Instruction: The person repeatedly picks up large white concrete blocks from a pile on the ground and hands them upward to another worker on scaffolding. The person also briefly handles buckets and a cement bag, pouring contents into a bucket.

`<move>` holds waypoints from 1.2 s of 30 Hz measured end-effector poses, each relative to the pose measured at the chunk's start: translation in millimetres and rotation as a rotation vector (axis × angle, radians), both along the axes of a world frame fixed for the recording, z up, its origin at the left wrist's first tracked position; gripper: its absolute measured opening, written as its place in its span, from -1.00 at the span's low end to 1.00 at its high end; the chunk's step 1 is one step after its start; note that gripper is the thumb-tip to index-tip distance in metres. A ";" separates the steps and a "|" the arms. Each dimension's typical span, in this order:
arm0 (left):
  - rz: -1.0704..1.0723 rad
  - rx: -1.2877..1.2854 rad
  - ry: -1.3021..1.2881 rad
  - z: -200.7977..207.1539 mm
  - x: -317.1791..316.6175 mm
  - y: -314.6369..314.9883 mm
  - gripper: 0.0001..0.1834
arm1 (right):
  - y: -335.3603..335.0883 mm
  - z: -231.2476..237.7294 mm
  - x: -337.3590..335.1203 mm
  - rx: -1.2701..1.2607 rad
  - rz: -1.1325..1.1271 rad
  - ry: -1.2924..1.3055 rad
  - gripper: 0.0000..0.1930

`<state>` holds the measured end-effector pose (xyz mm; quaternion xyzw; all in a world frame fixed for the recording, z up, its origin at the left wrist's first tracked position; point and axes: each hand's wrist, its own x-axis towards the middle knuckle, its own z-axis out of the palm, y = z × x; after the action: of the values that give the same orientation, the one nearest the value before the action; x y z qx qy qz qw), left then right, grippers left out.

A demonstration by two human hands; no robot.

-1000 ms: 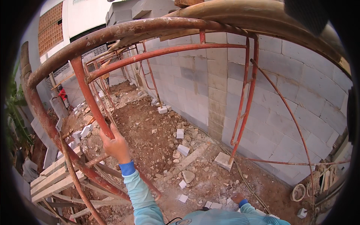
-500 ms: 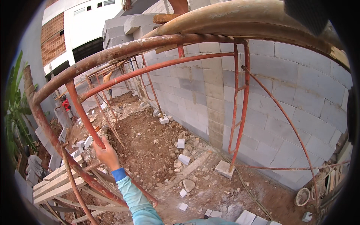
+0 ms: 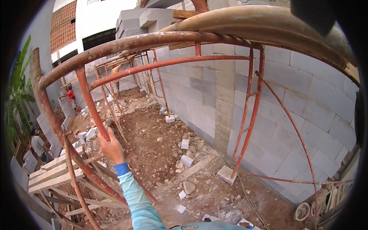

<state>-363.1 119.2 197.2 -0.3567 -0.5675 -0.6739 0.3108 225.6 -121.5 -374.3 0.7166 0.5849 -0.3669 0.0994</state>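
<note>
My left hand (image 3: 111,147), in a light blue sleeve with a darker blue cuff, is wrapped round a rusty red upright tube of the scaffold frame (image 3: 94,103). Its thumb lies along the tube and the fingers close behind it. My sleeved forearm (image 3: 138,197) reaches up from the lower edge. Above the hand, the frame's thick top rail (image 3: 142,39) and a thinner crossbar (image 3: 168,64) span toward the block wall. Of my right hand nothing shows.
A grey block wall (image 3: 283,111) runs along the right, with a thin diagonal brace (image 3: 287,115) before it. Stacked blocks (image 3: 130,23) and a bamboo pole (image 3: 260,21) sit overhead. Rubble and loose blocks (image 3: 186,160) litter the ground. Planks (image 3: 57,170) and two people (image 3: 70,94) are at left.
My view has shifted, so the frame and wall appear farther right and the person at lower left shows more fully. My left hand keeps its grip on the tube.
</note>
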 end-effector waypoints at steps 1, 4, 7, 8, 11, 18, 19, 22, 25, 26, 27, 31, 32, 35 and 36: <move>0.022 0.017 0.006 0.5 2.9 -0.8 -0.62 | -1.7 -1.1 2.2 -0.004 0.005 -0.007 -0.61; 0.026 0.003 -0.024 1.1 5.5 -2.3 -0.62 | -12.2 -6.1 11.0 -0.020 0.013 -0.017 -0.61; 0.007 -0.043 -0.056 2.2 9.5 -5.9 -0.61 | -26.6 -13.1 17.8 -0.034 0.032 -0.025 -0.62; 0.000 -0.057 -0.061 3.2 11.7 -6.2 -0.61 | -32.5 -16.2 20.2 -0.040 0.033 -0.029 -0.62; 0.012 -0.100 -0.097 1.9 10.2 -6.1 -0.60 | -49.7 -26.5 26.2 -0.047 0.062 -0.033 -0.62; 0.085 -0.047 -0.020 -0.9 5.9 -4.0 -0.56 | -100.8 -58.1 25.0 -0.035 0.128 -0.023 -0.63; 0.073 -0.082 -0.042 0.0 6.0 -3.8 -0.55 | -104.1 -64.1 24.9 -0.018 0.136 -0.019 -0.63; 0.081 -0.085 -0.013 5.1 0.6 -11.2 -0.54 | -107.8 -86.3 14.5 0.030 0.180 0.023 -0.64; -0.003 -0.057 -0.114 -15.0 14.5 14.9 -0.53 | -131.7 -112.5 84.5 0.069 0.230 -0.033 -0.62; 0.052 -0.079 -0.053 -4.6 2.8 3.1 -0.52 | -130.0 -111.1 33.9 -0.010 0.134 0.032 -0.61; 0.094 -0.091 0.022 5.3 -2.8 -8.7 -0.51 | -123.8 -104.0 -9.3 -0.102 0.038 0.096 -0.60; 0.054 -0.074 -0.052 -18.7 18.6 13.2 -0.47 | -179.3 -136.9 92.9 0.042 0.380 -0.194 -0.71; 0.055 -0.069 -0.023 -29.4 21.0 16.5 -0.46 | -198.3 -143.8 97.5 0.056 0.236 -0.102 -0.79; 0.125 -0.073 0.081 -0.5 13.4 -7.3 -0.45 | -207.0 -141.2 27.2 0.192 -0.190 0.142 -0.82; 0.132 -0.076 0.058 -1.7 15.8 -9.7 -0.44 | -217.3 -141.0 23.1 0.213 -0.140 0.074 -0.82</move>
<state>-347.4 109.6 195.5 -0.3495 -0.6058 -0.6192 0.3570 248.7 -338.8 -515.2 0.7480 0.5726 -0.3347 -0.0248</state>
